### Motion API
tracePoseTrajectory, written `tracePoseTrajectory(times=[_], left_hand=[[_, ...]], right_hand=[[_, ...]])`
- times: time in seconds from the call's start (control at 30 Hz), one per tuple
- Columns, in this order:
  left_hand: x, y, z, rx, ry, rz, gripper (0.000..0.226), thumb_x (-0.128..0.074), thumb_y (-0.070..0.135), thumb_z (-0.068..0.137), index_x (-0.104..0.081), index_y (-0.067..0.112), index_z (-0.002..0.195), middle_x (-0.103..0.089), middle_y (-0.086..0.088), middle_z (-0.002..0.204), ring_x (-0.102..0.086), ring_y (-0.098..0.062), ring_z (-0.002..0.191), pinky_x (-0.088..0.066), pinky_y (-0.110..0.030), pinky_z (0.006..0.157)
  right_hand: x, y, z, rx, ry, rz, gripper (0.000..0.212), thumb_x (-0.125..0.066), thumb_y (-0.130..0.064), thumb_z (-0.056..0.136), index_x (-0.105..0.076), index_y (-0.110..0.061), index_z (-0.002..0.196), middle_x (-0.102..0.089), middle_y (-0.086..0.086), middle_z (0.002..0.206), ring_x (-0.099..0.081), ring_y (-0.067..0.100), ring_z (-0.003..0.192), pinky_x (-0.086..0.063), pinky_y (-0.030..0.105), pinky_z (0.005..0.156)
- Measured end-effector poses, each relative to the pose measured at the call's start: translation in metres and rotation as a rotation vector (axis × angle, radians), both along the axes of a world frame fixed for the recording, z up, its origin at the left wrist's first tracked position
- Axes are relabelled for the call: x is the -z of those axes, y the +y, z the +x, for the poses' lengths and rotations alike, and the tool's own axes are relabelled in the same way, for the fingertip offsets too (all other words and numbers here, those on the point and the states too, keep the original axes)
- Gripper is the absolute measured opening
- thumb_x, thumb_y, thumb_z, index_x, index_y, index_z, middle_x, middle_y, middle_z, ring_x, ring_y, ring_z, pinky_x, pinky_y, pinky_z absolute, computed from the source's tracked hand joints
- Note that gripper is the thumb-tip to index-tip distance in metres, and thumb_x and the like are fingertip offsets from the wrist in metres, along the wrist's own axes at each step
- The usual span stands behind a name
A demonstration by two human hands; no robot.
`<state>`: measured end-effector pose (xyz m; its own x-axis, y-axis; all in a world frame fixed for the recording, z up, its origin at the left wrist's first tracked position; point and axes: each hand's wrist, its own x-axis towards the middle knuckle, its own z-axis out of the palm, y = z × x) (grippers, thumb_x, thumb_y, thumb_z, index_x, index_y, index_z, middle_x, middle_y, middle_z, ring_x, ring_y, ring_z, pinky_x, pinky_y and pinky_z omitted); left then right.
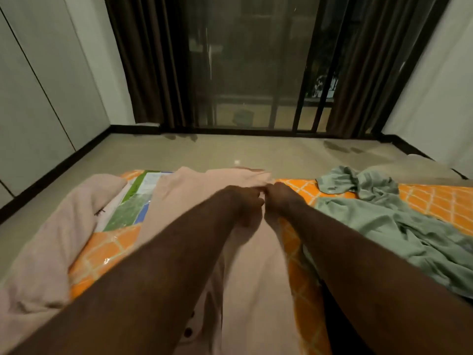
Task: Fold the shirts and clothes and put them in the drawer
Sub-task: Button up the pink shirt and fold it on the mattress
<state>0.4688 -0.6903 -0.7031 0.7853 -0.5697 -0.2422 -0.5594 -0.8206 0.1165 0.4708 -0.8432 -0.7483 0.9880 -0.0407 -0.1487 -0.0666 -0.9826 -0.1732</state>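
Long pale pink buttoned shirt lies lengthwise away from the person on the orange patterned plastic mat, collar end farthest. Left hand and right hand, close together, pinch its far edge. Crumpled green garment lies right of the hands; bare beige floor beyond.

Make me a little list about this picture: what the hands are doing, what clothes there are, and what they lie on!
left hand: left hand grips the far end of the pink shirt
right hand: right hand grips the same end, close beside the left
pink shirt: spread lengthwise on the orange mat, dark buttons near the bottom
green garment: green garment crumpled on the right, unfolded
pink cloth: pink cloth bunched on the left
drawer: not in view
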Motion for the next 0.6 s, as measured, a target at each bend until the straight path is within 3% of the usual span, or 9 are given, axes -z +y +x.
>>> tracePoseTrajectory(times=[0.07, 0.17, 0.2, 0.27, 0.37, 0.47, 0.53, 0.6], left_hand=[[0.002, -0.009, 0.019, -0.005, 0.054, 0.119, 0.077, -0.073, 0.036, 0.089, -0.037, 0.016, 0.155, -0.041, -0.008, 0.157, -0.048, -0.029, 0.138, -0.044, -0.043, 0.112], [0.010, -0.013, 0.034, -0.012, 0.059, 0.404, 0.132, -0.090, 0.046, 0.070, 0.000, 0.017, 0.162, -0.004, -0.015, 0.169, -0.020, -0.036, 0.152, -0.025, -0.045, 0.123], [0.008, -0.016, 0.031, -0.021, 0.048, 0.429, 0.135, -0.091, 0.044, 0.070, 0.004, 0.017, 0.162, 0.000, -0.015, 0.169, -0.016, -0.035, 0.154, -0.020, -0.043, 0.125], [0.000, -0.021, 0.030, -0.039, 0.020, 0.437, 0.121, -0.090, 0.044, 0.073, -0.013, 0.014, 0.162, -0.016, -0.014, 0.168, -0.025, -0.032, 0.152, -0.023, -0.039, 0.123], [-0.012, -0.019, 0.021, -0.040, -0.022, 0.413, 0.116, -0.089, 0.048, 0.073, -0.023, 0.010, 0.160, -0.026, -0.012, 0.165, -0.030, -0.029, 0.150, -0.028, -0.035, 0.121], [0.003, -0.004, 0.017, -0.088, -0.066, 0.353, 0.150, -0.094, 0.053, 0.060, 0.010, 0.017, 0.162, 0.009, -0.016, 0.169, 0.005, -0.035, 0.156, -0.009, -0.047, 0.125], [0.015, 0.007, 0.013, -0.126, -0.128, 0.296, 0.160, -0.096, 0.055, 0.053, 0.019, 0.018, 0.159, 0.019, -0.019, 0.166, 0.015, -0.038, 0.154, -0.002, -0.054, 0.126], [0.020, 0.013, -0.006, -0.176, -0.186, 0.211, 0.139, -0.089, 0.048, 0.069, 0.010, 0.014, 0.161, 0.014, -0.022, 0.167, 0.011, -0.039, 0.155, -0.003, -0.054, 0.125]], right_hand=[[0.009, -0.009, 0.022, -0.035, -0.034, -0.025, 0.066, -0.054, -0.054, 0.076, -0.056, -0.021, 0.133, -0.058, 0.012, 0.129, -0.057, 0.034, 0.123, -0.049, 0.043, 0.102], [0.035, -0.028, 0.075, -0.029, 0.047, 0.002, 0.113, -0.058, -0.067, 0.050, -0.034, -0.022, 0.151, -0.043, 0.009, 0.147, -0.042, 0.031, 0.140, -0.041, 0.048, 0.113], [0.045, -0.034, 0.094, -0.057, 0.111, -0.002, 0.127, -0.062, -0.069, 0.044, -0.024, -0.025, 0.157, -0.032, 0.007, 0.158, -0.029, 0.028, 0.150, -0.034, 0.048, 0.119], [0.035, -0.027, 0.099, -0.078, 0.243, -0.015, 0.140, -0.074, -0.063, 0.045, -0.004, -0.034, 0.162, -0.003, 0.004, 0.171, -0.005, 0.028, 0.158, -0.024, 0.048, 0.125], [0.011, -0.011, 0.074, 0.017, 0.301, -0.037, 0.130, -0.080, -0.037, 0.072, 0.015, -0.034, 0.161, 0.024, 0.005, 0.169, -0.009, 0.036, 0.157, -0.030, 0.046, 0.122], [0.003, -0.002, 0.046, 0.107, 0.223, -0.011, 0.135, -0.077, -0.025, 0.070, 0.025, -0.040, 0.156, 0.035, 0.005, 0.164, -0.014, 0.044, 0.154, -0.038, 0.050, 0.115], [0.009, 0.010, 0.016, 0.163, 0.081, -0.001, 0.121, -0.069, -0.025, 0.076, 0.018, -0.036, 0.160, 0.026, 0.006, 0.168, -0.015, 0.048, 0.152, -0.036, 0.054, 0.114], [0.025, 0.027, -0.025, 0.191, -0.186, -0.049, 0.094, -0.058, -0.022, 0.084, -0.010, -0.021, 0.164, -0.007, 0.017, 0.170, -0.032, 0.047, 0.145, -0.040, 0.056, 0.108]])
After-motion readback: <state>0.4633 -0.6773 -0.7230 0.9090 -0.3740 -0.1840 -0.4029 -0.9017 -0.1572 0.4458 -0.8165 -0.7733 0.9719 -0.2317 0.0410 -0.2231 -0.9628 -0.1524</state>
